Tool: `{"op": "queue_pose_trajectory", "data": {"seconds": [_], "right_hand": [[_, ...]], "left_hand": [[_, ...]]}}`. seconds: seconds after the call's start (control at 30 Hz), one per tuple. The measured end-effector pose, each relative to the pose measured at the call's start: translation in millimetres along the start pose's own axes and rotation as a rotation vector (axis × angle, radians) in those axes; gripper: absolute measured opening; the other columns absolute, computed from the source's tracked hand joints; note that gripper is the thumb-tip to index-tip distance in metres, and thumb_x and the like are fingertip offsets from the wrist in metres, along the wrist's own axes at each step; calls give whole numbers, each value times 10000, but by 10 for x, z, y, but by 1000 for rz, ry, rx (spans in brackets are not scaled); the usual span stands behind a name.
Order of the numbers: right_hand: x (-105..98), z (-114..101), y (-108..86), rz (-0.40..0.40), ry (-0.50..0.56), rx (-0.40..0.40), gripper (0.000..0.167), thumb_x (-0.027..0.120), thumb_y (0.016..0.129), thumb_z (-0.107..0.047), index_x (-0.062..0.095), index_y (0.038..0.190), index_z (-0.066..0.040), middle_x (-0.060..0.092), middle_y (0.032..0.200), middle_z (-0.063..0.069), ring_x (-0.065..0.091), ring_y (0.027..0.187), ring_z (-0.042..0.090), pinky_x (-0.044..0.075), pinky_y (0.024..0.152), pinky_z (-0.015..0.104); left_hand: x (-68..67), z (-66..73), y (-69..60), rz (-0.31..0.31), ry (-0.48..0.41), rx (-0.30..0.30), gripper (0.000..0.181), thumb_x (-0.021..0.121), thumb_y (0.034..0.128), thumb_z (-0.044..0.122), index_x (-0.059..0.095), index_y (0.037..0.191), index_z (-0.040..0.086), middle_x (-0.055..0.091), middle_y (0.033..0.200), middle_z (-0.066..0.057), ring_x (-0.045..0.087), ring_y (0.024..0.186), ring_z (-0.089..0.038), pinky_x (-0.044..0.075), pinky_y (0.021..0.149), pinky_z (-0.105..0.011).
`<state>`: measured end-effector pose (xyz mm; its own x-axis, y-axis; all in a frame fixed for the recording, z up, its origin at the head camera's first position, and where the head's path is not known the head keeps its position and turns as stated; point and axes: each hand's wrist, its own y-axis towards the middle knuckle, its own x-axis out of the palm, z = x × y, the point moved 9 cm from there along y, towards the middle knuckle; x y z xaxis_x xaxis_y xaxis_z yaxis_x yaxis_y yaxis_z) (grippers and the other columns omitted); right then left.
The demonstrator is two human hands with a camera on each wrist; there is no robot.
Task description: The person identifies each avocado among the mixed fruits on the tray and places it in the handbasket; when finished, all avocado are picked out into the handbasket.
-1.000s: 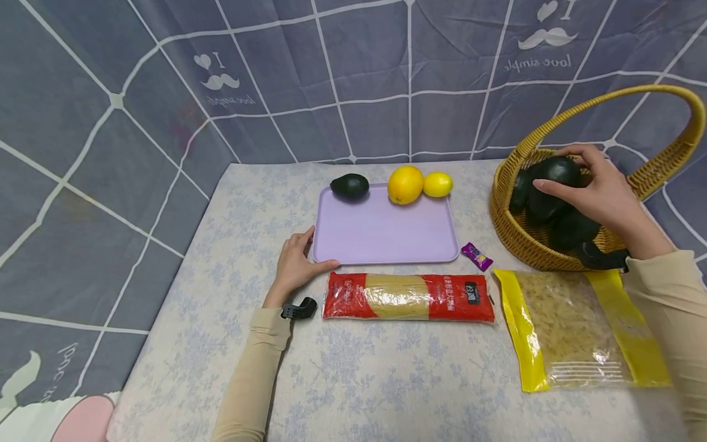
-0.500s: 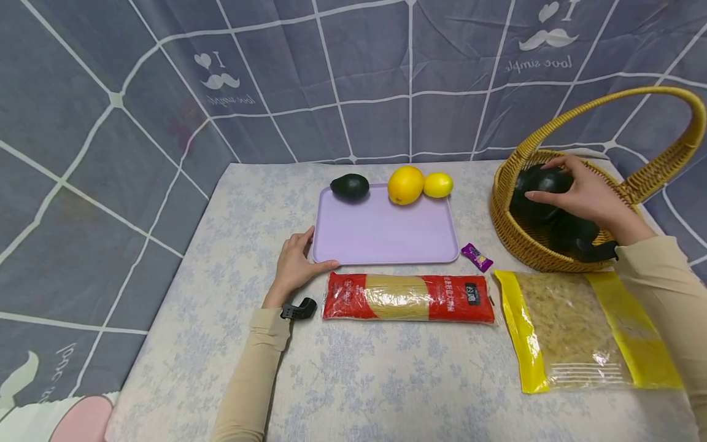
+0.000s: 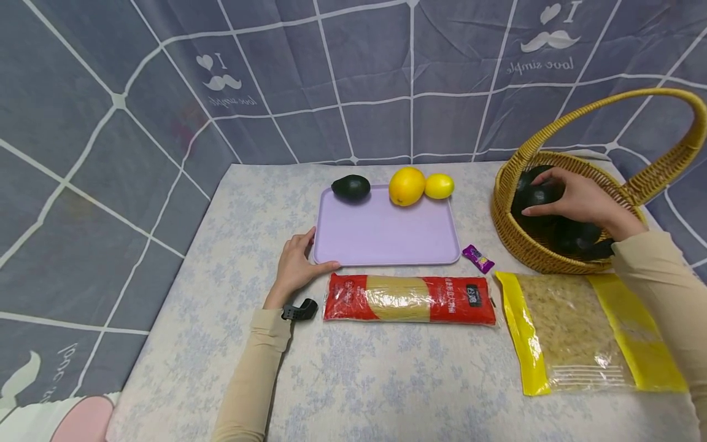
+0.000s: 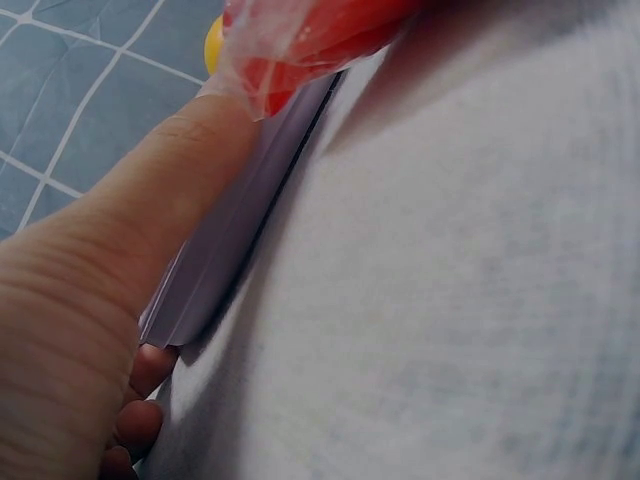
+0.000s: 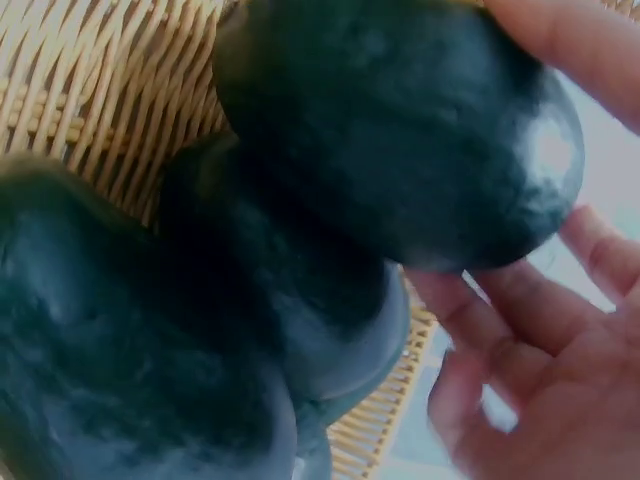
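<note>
In the head view, my right hand [image 3: 577,196] is inside the wicker basket [image 3: 502,227], its thumb and fingers round a dark green avocado [image 3: 533,199]. The right wrist view has that avocado [image 5: 400,130] between thumb and fingertips, against others like it [image 5: 120,340]. My left hand [image 3: 296,263] touches the near left corner of the lilac tray [image 3: 386,236], thumb straight along the front edge and fingers at the left side. At the tray's back lie another avocado [image 3: 351,188], an orange [image 3: 407,186] and a lemon [image 3: 439,186].
A red packet of noodles [image 3: 409,299] lies in front of the tray. Right of the tray is a small purple-wrapped sweet [image 3: 478,258]. A yellow-edged clear bag [image 3: 580,331] lies before the basket, whose tall handle [image 3: 613,107] arches over it. Patterned cloth [image 3: 375,73] hangs behind.
My right hand has moved left and down into the basket with the avocado in its grip. The left hand and the tray have stayed in place.
</note>
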<state>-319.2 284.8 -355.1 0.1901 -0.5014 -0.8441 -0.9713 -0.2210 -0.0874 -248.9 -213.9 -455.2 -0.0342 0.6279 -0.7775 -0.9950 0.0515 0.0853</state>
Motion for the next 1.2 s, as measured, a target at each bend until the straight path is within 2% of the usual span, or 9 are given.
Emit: {"op": "queue_pose_trajectory", "data": {"seconds": [0.13,0.57,0.8,1.03,1.2], "right_hand": [[38,26,24,-43,5,-14,708,797,758,-399,474,1265,-24,451,1267,312,412,1122,458,320,872,604],[200,-33,43,-146,-66,-103,658,801,755,-388,556,1258,-41,526,1239,241,466,1099,390,345,879,582],[169,-75,38,-138,-79,-153,525,795,783,-288,629,1217,-44,538,1244,225,478,1082,371,362,863,551],[139,-28,21,-130,-100,-137,491,787,789,-312,662,1194,-65,550,1245,230,503,1015,327,374,827,502],[112,23,-14,-107,-102,-103,494,775,794,-351,669,1200,-89,605,1150,187,458,805,260,340,703,402]], "left_hand": [[5,0,0,0,1,-3,1081,844,638,504,329,1477,59,488,1168,-129,408,1025,-269,358,819,-406],[6,-11,-22,1,2,-11,1083,840,640,508,323,1480,60,474,1237,-152,405,1098,-293,359,882,-443],[-14,-25,-39,11,1,-12,1079,842,638,507,332,1475,57,475,1234,-158,407,1088,-294,362,880,-446],[-7,-11,-19,6,9,-11,1078,842,638,507,331,1476,60,476,1231,-163,410,1073,-294,365,869,-445],[3,-6,-4,3,11,-7,1077,842,640,505,332,1475,57,476,1235,-165,409,1074,-296,363,871,-445]]}}
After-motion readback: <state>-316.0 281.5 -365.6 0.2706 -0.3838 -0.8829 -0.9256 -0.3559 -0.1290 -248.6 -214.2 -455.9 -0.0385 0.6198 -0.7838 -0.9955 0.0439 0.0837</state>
